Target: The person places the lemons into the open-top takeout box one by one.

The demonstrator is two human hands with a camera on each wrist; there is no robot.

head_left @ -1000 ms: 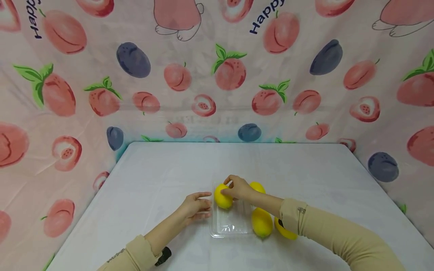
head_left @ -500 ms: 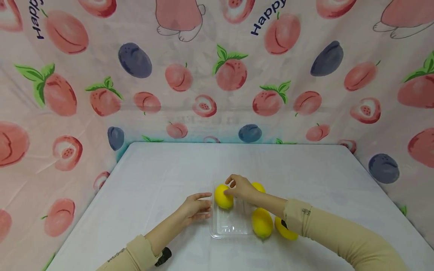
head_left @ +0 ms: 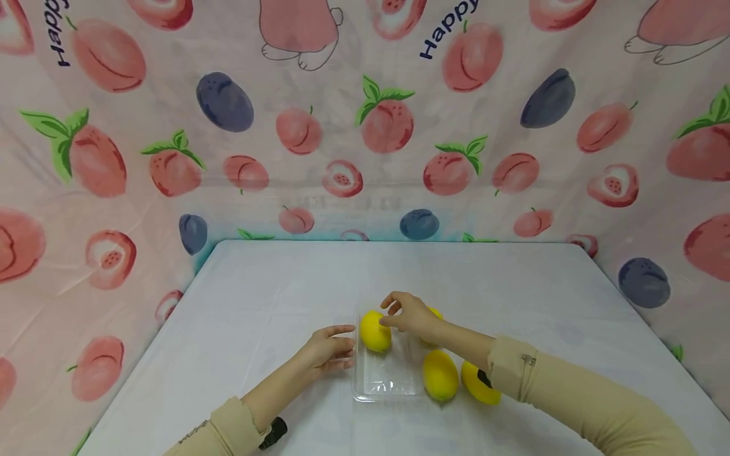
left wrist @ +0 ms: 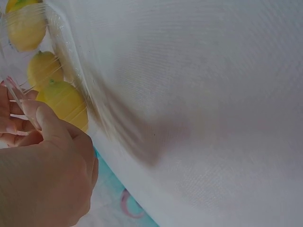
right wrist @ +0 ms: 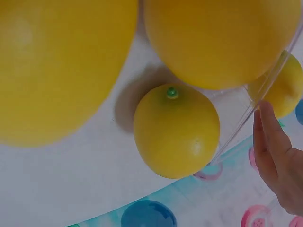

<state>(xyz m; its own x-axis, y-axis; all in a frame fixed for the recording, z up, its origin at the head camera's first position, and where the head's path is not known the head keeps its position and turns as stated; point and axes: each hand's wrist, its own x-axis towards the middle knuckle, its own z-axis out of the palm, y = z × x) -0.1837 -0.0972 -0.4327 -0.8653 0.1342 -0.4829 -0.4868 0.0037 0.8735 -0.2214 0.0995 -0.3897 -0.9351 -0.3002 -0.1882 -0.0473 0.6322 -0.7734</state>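
A lemon (head_left: pixel 374 335) sits at the far left corner inside a clear plastic container (head_left: pixel 390 383). At that lemon's right side is my right hand (head_left: pixel 412 315), its thumb tip at the peel and its fingers bent loosely above, not around it. My left hand (head_left: pixel 327 350) rests its extended fingers along the container's left wall. Those straight fingers (right wrist: pixel 271 127) touch the clear plastic in the right wrist view. The left wrist view shows yellow lemons (left wrist: pixel 64 101) through the wall. My right hand is out of sight in its own wrist view.
Right of the container, a lemon (head_left: pixel 440 375) and another lemon (head_left: pixel 478 385) lie on the white table (head_left: pixel 274 278). A further lemon (head_left: pixel 436 313) is partly hidden behind the right hand. Fruit-printed cloth (head_left: pixel 342 126) hangs behind the table.
My right hand has loosened its hold on the lemon in the container and drawn slightly right and up. The lemon stays in place; the left hand has barely moved.
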